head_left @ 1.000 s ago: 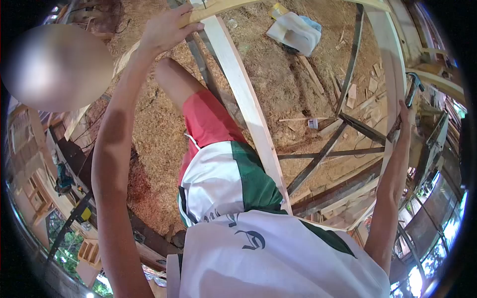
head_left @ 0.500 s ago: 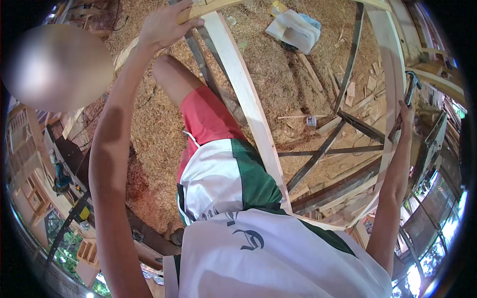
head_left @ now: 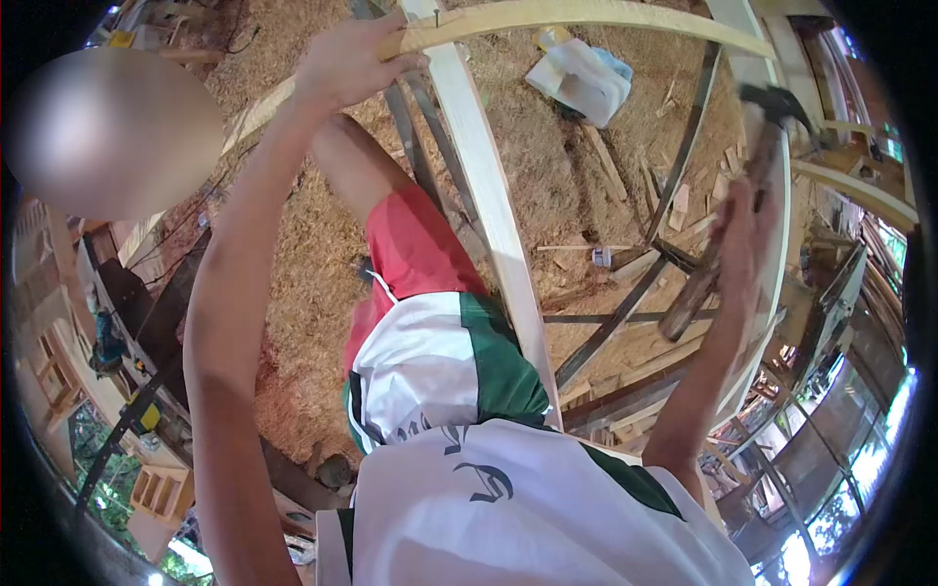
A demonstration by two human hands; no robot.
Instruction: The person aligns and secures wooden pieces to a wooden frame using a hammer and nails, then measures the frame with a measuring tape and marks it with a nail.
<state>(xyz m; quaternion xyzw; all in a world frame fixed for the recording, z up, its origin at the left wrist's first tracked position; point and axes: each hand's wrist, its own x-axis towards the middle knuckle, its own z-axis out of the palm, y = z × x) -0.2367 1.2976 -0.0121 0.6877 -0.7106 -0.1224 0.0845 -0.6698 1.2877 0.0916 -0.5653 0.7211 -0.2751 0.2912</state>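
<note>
My left hand (head_left: 350, 66) is closed around a pale wooden strip (head_left: 586, 14) that crosses the top of the view. Just right of its fingers, a nail (head_left: 437, 18) stands upright in that strip, above a long pale board (head_left: 489, 186) which runs down toward my waist. On the right, my right hand (head_left: 743, 230) grips a claw hammer (head_left: 779, 102) by its wooden handle. The hammer is slightly blurred, its dark head raised above the hand and apart from the nail.
Wood shavings (head_left: 547, 195) cover the ground. Dark crossed braces (head_left: 625, 313) lie between the long board and another board (head_left: 772, 273) at the right. A white plastic bag (head_left: 581, 83), a small can (head_left: 601, 257) and wood scraps lie inside the frame. A blurred round patch hides the upper left.
My right hand has moved inward and to the left with the hammer, off the right-hand board. The view has shifted, bringing more of the top strip and the nail into sight.
</note>
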